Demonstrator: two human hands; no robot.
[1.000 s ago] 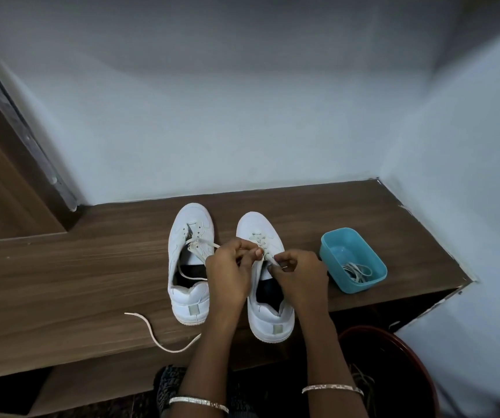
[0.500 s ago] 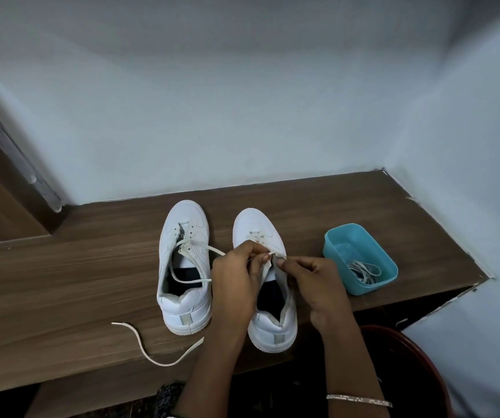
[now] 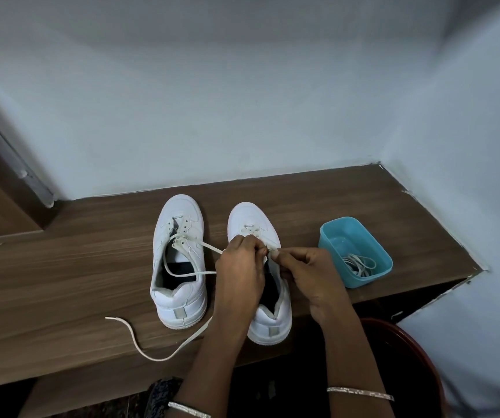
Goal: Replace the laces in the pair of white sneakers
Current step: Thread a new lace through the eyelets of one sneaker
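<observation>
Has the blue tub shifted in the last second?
No. The blue tub sits in the same spot near the front edge of the table, right of the right sneaker; only the camera's view changed.

A brown wood-grain surface is seen. A left sneaker and a right sneaker, both white, are stood on it side by side, toes pointed far. A teal container is placed just right of them. A loose white lace is laid by the near edge.
</observation>
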